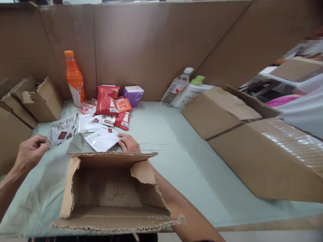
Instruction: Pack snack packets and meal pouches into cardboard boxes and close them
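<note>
Left hand, box's ten o'clock, closed on grey pouch; right hand, twelve, pinching white pouch! Gripping, seemingly; lifting needs firmness.

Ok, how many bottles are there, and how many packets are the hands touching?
Plastic bottles: 3 (orange bottle, clear bottle, white bottle with green top)
Flat packets: 2 (white "Super Meal" packet in left hand, other white packet at right hand)
Total: 5
</note>
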A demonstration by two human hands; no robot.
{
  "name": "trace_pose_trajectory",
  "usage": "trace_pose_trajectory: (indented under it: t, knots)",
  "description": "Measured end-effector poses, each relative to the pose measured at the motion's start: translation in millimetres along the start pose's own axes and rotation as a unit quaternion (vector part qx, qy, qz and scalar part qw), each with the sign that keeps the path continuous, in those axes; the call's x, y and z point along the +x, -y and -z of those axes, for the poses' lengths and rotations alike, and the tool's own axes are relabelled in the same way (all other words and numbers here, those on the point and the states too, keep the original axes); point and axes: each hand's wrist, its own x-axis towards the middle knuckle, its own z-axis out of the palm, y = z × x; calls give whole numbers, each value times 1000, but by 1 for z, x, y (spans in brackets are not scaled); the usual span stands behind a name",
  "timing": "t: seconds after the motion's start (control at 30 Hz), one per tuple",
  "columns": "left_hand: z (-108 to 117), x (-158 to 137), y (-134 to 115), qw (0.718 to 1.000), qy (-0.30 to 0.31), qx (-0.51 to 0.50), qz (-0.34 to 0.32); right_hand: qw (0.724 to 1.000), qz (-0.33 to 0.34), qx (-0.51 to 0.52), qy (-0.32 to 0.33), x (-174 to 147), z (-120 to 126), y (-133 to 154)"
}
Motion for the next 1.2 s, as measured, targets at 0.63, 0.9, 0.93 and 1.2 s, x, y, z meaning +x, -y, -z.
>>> trace_pose_trajectory:
  t: [0.63,0.9,0.93,1.2]
  knots:
    - [18,-104,41,881,95,-340,317,988,-114,103,-33,72,94,34]
    - [6,-97,47,850,141,-372,344,993,-37,56,-96,113,119,81]
    - [6,-98,46,850,146,-373,343,993,-33,54,-97,116,113,86]
    - [5,-104,48,853,151,-373,333,1000,24,13,12,142,51,124]
